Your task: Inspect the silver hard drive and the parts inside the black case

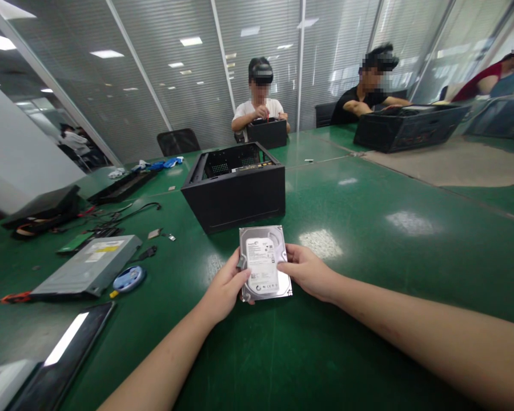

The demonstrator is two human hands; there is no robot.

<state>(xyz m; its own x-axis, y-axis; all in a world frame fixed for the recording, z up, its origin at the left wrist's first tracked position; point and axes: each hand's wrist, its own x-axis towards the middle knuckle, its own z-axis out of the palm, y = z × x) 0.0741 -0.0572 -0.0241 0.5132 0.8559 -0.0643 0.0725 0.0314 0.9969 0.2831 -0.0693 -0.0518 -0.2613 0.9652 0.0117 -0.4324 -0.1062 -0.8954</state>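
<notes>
Hard drive [263, 265] with its label facing up shows in the head view between left hand [223, 291] and right hand [310, 273], each clamped on one long edge, thumbs over the top, at the near side of the green desk [368, 245]. Beyond it stands a black computer case [240, 197]; left of it lie a flat gray drive unit [98, 262] and a round blue object [129, 279].

hard drive label [262, 264] | brand "Seagate" | finer print illegible | optical drive label [105, 249] | illegible
</notes>
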